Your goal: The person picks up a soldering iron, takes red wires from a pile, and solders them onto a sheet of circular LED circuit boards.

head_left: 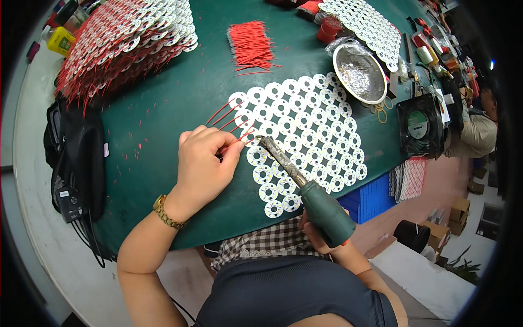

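Green-handled soldering iron (pixel 305 188), gripped in right hand (pixel 321 234), tip down on panel of white ring-shaped circuit boards (pixel 305 136) mid-table; thin red wires (pixel 231 122) pinched between left hand (pixel 204 163) fingers beside it.

Left hand (pixel 204 163) pinches red wire (pixel 235 139) at white LED disc panel (pixel 302 139); right hand (pixel 321 235) w/ green soldering iron (pixel 308 191), tip touching panel.
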Tool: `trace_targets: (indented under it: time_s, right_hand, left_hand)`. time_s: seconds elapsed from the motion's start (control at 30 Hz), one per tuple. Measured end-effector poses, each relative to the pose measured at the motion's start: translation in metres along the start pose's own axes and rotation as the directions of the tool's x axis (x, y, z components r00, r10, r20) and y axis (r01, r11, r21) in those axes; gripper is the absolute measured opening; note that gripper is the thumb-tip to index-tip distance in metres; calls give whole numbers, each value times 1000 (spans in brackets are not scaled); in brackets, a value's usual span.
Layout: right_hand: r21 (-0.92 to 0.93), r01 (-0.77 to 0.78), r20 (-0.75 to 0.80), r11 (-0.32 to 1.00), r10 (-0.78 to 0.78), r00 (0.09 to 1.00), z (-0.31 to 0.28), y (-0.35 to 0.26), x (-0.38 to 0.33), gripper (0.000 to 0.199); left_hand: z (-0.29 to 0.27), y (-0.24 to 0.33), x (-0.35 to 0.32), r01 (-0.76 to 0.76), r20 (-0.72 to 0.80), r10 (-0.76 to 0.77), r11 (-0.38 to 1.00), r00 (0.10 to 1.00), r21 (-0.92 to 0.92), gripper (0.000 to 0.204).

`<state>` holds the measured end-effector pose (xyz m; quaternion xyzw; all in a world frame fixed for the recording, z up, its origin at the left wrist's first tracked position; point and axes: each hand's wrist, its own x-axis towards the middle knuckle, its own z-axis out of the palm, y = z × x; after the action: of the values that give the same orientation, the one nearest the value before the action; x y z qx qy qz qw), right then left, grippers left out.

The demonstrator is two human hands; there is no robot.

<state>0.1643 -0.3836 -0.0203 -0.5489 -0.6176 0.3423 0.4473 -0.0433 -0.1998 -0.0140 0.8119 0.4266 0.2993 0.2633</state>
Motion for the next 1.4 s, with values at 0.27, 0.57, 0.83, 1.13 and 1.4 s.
trace_targets:
  time_s: [0.27, 0.57, 0.83, 1.13, 1.4]
  right_hand:
    - [-278, 51, 63, 959, -35, 997, -1, 3, -3, 30]
    - [-178, 0, 80, 984, 15, 997, -4, 2, -4, 31]
    - [-21, -76, 38, 997, 77, 996, -1, 9, -16, 35]
    - [8, 26, 28, 1000, -27, 999, -2, 16, -26, 41]
    - [192, -190, -9, 963, 195, 981, 0, 6, -26, 38]
  left_hand:
    - [1, -2, -1, 1, -3, -1, 1000, 1000, 5, 10]
    - [1, -3, -2, 29, 1, -29, 1000, 1000, 0, 12]
    - [1, -4, -2, 1, 19, -1, 1000, 1000, 4, 10]
    - [-30, 15, -4, 152, 155, -123, 969, 980, -192, 17]
    - [-31, 11, -5, 194, 437, -168, 981, 884, -17, 28]
